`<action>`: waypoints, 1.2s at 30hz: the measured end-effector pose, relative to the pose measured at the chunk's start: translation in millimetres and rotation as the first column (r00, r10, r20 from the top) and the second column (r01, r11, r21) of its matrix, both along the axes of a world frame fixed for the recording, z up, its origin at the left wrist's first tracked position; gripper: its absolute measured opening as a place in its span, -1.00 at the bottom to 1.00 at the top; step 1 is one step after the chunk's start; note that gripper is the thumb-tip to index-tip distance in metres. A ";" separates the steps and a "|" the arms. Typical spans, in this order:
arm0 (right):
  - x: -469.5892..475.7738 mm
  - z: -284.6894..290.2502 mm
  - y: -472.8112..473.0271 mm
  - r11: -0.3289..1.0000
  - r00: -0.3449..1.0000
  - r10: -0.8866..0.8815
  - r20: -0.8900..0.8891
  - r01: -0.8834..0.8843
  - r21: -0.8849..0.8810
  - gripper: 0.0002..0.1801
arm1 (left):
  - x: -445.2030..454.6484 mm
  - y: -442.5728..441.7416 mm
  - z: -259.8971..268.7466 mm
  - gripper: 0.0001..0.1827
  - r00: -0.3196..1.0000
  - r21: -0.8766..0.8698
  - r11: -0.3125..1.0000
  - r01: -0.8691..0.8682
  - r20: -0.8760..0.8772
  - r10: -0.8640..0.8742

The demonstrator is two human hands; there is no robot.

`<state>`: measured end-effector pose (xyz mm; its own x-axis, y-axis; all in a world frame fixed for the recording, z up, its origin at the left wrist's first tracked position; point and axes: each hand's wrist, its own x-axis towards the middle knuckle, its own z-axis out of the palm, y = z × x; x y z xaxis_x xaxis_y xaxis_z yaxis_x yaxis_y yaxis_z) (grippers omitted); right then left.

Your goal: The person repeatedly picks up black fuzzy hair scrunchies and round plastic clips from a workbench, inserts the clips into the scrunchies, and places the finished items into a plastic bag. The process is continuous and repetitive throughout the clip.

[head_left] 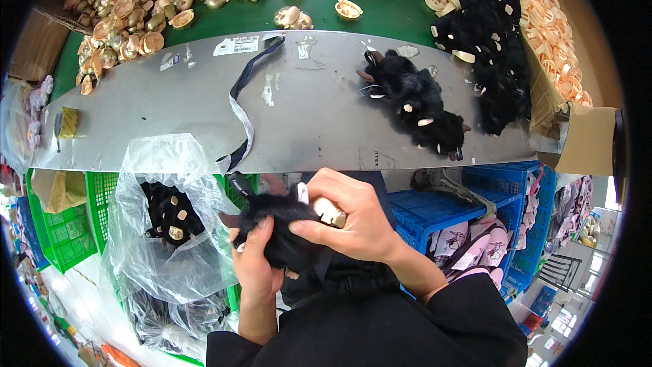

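Observation:
Both hands hold one black plush toy [288,221] with brown ear-like parts and a dark tag, above the gap in front of the metal table. My left hand [257,260] grips its left end, thumb on the black fur. At its right side, my right hand [351,216] pinches a small cream and gold plastic shell piece [330,213] against the toy. Beyond them, more black plush toys [420,99] lie in a clump on the metal table [305,127], with cream pieces on their fur. Fingertips under the toy are hidden.
Gold and cream shells [137,7] are heaped at upper left; a black strap [242,97] crosses the table. A clear plastic bag [168,265] with black plush stands at left by green crates [63,234]. Blue crates [433,209] are at right. A box [586,137] holds cream plastic parts [550,35].

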<state>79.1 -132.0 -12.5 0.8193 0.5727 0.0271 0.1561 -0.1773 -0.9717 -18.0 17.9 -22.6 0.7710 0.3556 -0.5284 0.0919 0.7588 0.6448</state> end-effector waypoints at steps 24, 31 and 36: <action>-3.3 5.7 1.7 0.950 0.890 0.060 -0.453 0.088 0.300 -0.83 | -26.6 -7.6 -20.7 -0.32 0.955 -0.197 0.959 0.203 0.258 -0.149; -10.0 -7.3 2.3 0.969 0.937 -0.019 -0.350 0.103 0.224 -0.77 | -27.4 2.7 -27.9 -0.36 0.952 0.069 0.966 0.248 0.166 -0.256; -7.9 -6.9 6.1 0.958 0.916 -0.010 -0.400 0.123 0.259 -0.75 | -29.5 0.6 -30.5 -0.37 0.969 0.082 0.981 0.175 0.159 -0.187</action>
<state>71.3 -125.9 -19.4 0.8317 0.5329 -0.1560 -0.2490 0.1067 -0.9626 -47.5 18.5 -53.1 0.9004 0.2324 -0.3678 0.1115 0.6938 0.7115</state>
